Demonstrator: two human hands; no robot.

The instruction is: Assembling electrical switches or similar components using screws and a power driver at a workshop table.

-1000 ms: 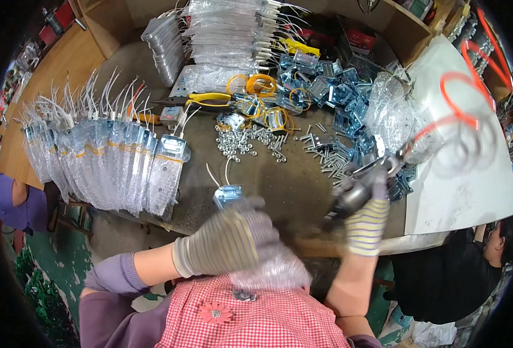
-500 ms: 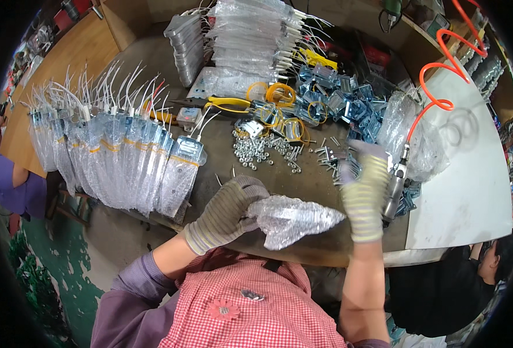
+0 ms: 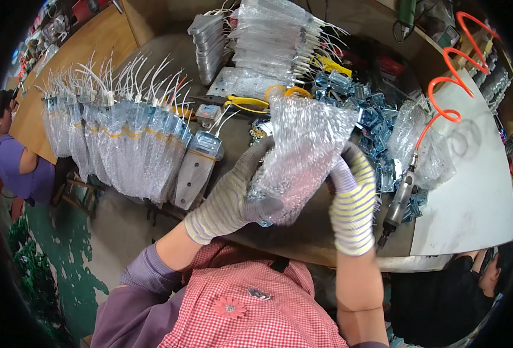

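A clear bubble-wrap bag (image 3: 303, 151) is held up over the dark round table (image 3: 320, 232), between both gloved hands. My left hand (image 3: 233, 194), in a grey striped glove, grips its lower left side with the thumb across the bottom. On the bag's right edge, my right hand (image 3: 354, 197), in a yellow-and-grey striped glove, pinches the plastic. What lies inside the bag I cannot make out.
A row of packed bags with white cable ties (image 3: 123, 145) hangs at the left. Stacked bags (image 3: 268, 40) lie at the back, blue metal parts (image 3: 372, 116) to the right. A pneumatic screwdriver (image 3: 398, 200) with an orange coiled hose (image 3: 448, 87) rests beside the right hand. Another person (image 3: 19, 168) sits far left.
Both hands have lifted the bubble-wrap bag from low near my chest up over the table. The right hand, which held the pneumatic screwdriver one second ago, has let it go and now holds the bag.
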